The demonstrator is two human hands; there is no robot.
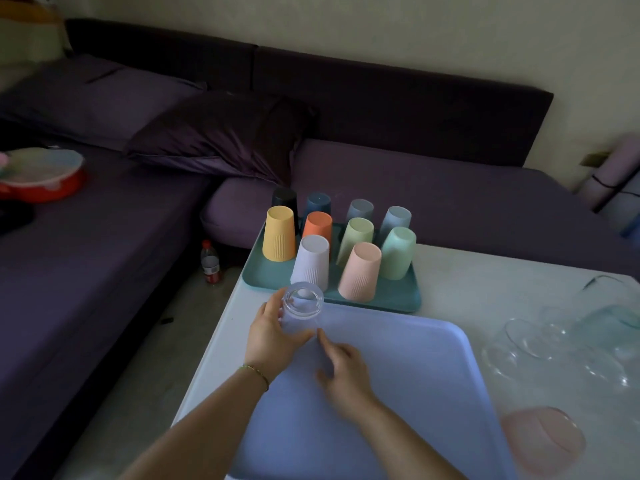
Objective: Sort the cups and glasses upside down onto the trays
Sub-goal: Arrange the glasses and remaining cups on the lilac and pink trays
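From my feed, the left hand wraps thumb and fingers round a clear glass, a snug grip on its side wall. The glass stands thick base up at the 10 o'clock corner of the blue tray. The left forearm reaches in from 7 o'clock, with a thin bracelet on the wrist.

The right hand holds nothing. Its fingers are loosely spread and the index points at the glass's lower edge. Blur keeps me from telling whether it touches. That arm comes in from 5 o'clock, low over the tray.

At 12 o'clock the teal tray carries the coloured cups upside down. More clear glasses sit on the table at 3 o'clock.
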